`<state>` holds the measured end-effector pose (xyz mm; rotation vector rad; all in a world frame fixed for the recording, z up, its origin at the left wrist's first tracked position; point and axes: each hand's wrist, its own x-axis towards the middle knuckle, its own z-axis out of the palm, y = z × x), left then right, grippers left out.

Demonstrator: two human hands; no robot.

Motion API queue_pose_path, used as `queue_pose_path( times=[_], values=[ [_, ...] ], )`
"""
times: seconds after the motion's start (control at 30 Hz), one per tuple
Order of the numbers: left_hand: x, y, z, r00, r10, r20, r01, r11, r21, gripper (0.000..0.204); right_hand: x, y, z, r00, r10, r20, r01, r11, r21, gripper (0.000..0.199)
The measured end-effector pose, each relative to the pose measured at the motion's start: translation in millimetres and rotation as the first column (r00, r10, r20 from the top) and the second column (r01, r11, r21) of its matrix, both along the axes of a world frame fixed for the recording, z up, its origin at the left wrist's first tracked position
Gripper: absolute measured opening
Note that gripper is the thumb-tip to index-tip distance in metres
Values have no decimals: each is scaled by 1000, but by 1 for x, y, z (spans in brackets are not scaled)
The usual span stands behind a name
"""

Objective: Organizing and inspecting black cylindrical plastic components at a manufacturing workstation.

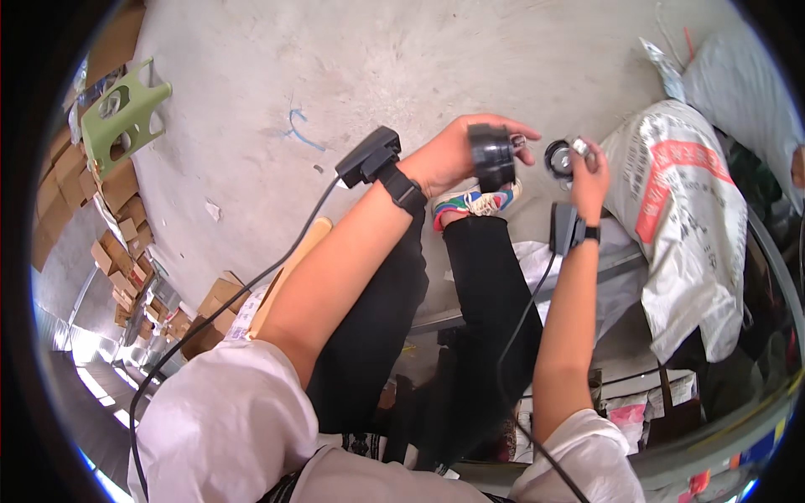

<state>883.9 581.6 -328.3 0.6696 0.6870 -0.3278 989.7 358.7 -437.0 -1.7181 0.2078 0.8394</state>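
Note:
My left hand is closed round a black cylindrical part, a wide ridged cap or housing, somewhat blurred. A small shiny piece shows at its right side by my fingertips. A short gap to the right, my right hand grips a small round part with a black rim and a silvery middle. Something pale and metallic shows between its thumb and fingers, too small to name. The two parts are apart, held up over the floor above my shoe.
A white woven sack with a red print stands right of my right hand, and a grey bag lies behind it. At the far left are a green plastic stool and several cardboard boxes. Cables run from both wrist devices.

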Motion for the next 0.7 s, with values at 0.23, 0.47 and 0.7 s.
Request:
queue_pose_path(
  times=[0.23, 0.47, 0.7],
  values=[
    [10, -32, 183, 990, 14, 138, -11, 1000, -27, 36, -44, 10, 300, 975, -185, 124, 168, 977, 135, 35],
    [-3, -60, 359, 931, -155, 329, 160, 987, 11, 44, -92, -16, 516, 865, -295, 406, 254, 955, 152, 33],
    [-59, -87, 430, 756, -509, 412, 482, 858, 176, 39, -197, -41, 598, 754, -143, 641, 313, 936, -160, 30]
  ],
)
